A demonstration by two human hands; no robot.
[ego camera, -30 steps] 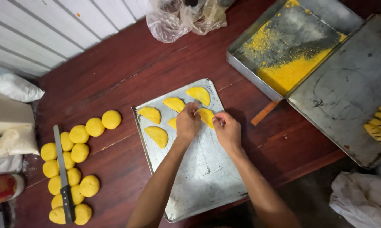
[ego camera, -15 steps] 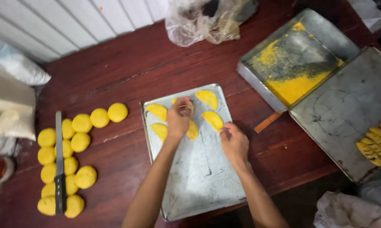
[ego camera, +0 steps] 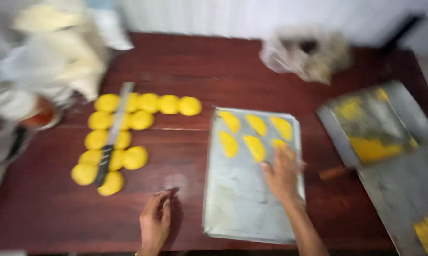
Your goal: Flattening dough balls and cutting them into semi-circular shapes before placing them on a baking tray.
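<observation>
Six yellow half-moon pastries (ego camera: pixel 255 147) are laid in two rows at the far end of a flat metal baking tray (ego camera: pixel 242 208), which is set on the dark red wooden worktop (ego camera: pixel 199 66). The right hand (ego camera: pixel 282 175) is laid on the tray with its fingers spread, just beside the nearest pastry at the right end of the front row; whether that pastry is touched cannot be told through the blur, and nothing is seen in its grip. The left hand (ego camera: pixel 156 220) is rested on the worktop left of the tray, fingers loosely extended, its grip empty. Farther left, yellow dough balls (ego camera: pixel 128 128) are grouped, and a knife (ego camera: pixel 110 137) is laid across them. To the right, a deeper metal pan (ego camera: pixel 365 128) with yellow residue is placed. A crumpled plastic bag (ego camera: pixel 308 54) is seen at the far edge.
</observation>
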